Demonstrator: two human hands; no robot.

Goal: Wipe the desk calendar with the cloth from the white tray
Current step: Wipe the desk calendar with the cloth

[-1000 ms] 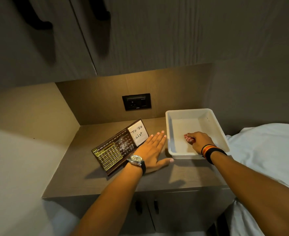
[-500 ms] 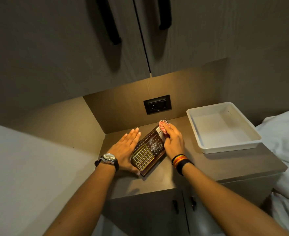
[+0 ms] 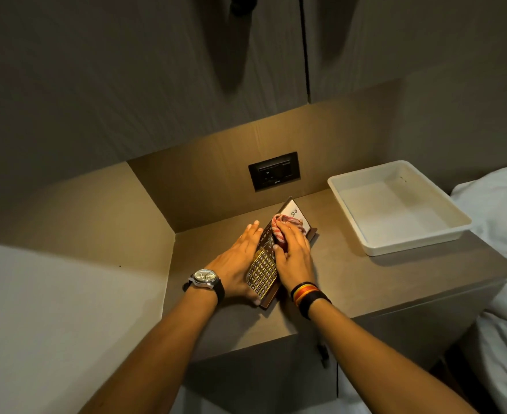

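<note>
The dark brown desk calendar (image 3: 263, 271) with gold number tiles and a white to-do note leans on the grey-brown cabinet top. My right hand (image 3: 294, 255) presses a red-and-white striped cloth (image 3: 282, 227) onto the middle of its face. Flat against the calendar's left edge rests my left hand (image 3: 236, 261), fingers extended, bracing it. The white tray (image 3: 365, 234) sits to the right, with nothing in it.
A black wall socket (image 3: 274, 171) is set in the back panel behind the calendar. Dark cupboard doors hang overhead. A white-sheeted bed (image 3: 503, 264) borders the cabinet on the right, and a side wall closes in the left.
My right hand took the cloth out of the tray and brought it to the calendar, now sliding down its face. My left hand shifted to the calendar's left edge.
</note>
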